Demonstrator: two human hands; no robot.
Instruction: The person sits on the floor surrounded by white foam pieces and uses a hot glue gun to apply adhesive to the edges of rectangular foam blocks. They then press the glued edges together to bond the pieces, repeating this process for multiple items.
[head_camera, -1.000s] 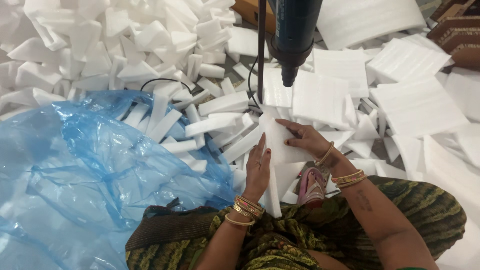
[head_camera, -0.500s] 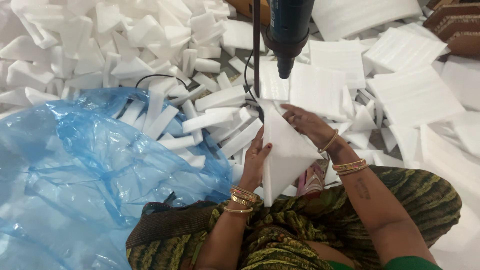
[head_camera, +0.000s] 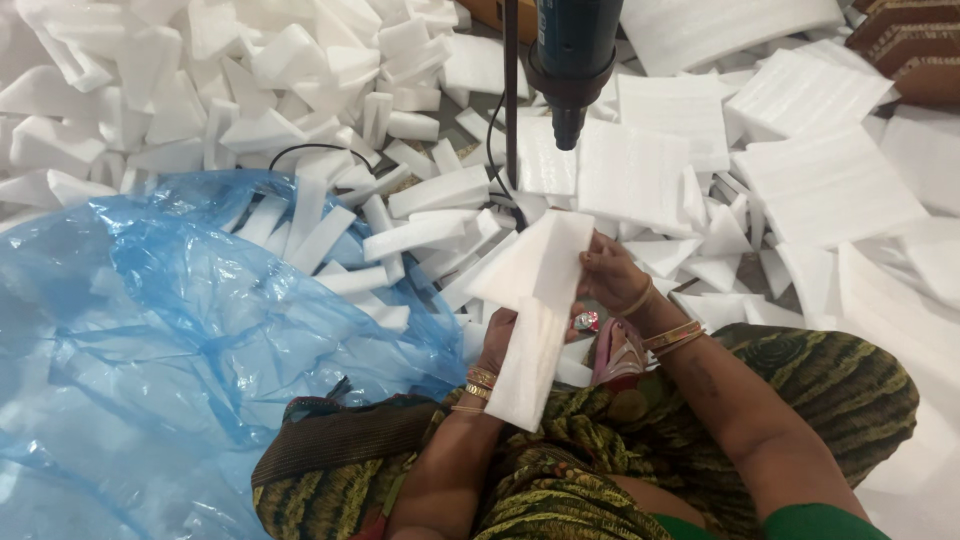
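Head view, looking down: a seated person holds a folded white foam sheet (head_camera: 535, 300) in front of the lap, directly below a dark heat tool (head_camera: 570, 60) fixed nozzle-down on an upright stand rod (head_camera: 511, 90).

Right hand (head_camera: 608, 272): fingers closed on the sheet's right edge near its upper end, pinching the layers together. Left hand (head_camera: 497, 340): largely hidden behind the sheet; it bears against the lower half from the left, and how far its fingers are curled cannot be told. The sheet hangs tilted, top end towards the nozzle but apart from it.

Surroundings: loose folded foam pieces (head_camera: 420, 195) heaped on the floor to the left and ahead; flat foam sheets (head_camera: 820, 185) stacked to the right; a crumpled blue plastic bag (head_camera: 170, 340) beside the left knee, with foam pieces near its mouth. A black cable (head_camera: 310, 150) runs through the heap.

Assessment: the step in hand appears to be folding and lining up the sheet ahead of the nozzle. The next move would call for holding the overlapped edges square, raising them to the tip, and keeping fingertips clear of the heat.
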